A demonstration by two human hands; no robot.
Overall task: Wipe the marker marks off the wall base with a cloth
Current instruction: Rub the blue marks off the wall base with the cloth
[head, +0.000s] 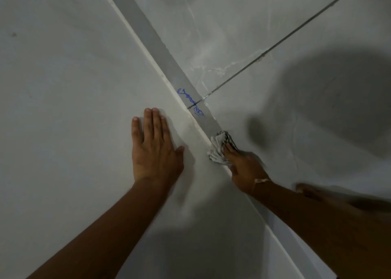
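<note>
A grey wall base (156, 45) runs diagonally from the top middle down to the lower right, between the white wall and the floor. Blue marker marks (190, 102) are scribbled on it near the middle. My right hand (245, 168) is shut on a crumpled whitish cloth (219, 147), pressed against the base just below and right of the marks, not touching them. My left hand (154, 147) lies flat on the wall, fingers spread, to the left of the base.
The white wall (63, 88) fills the left side. Grey marbled floor tiles (275, 77) with a dark grout line (275, 43) fill the right. Dark shadows fall on the floor at right. A foot (306, 188) shows behind my right forearm.
</note>
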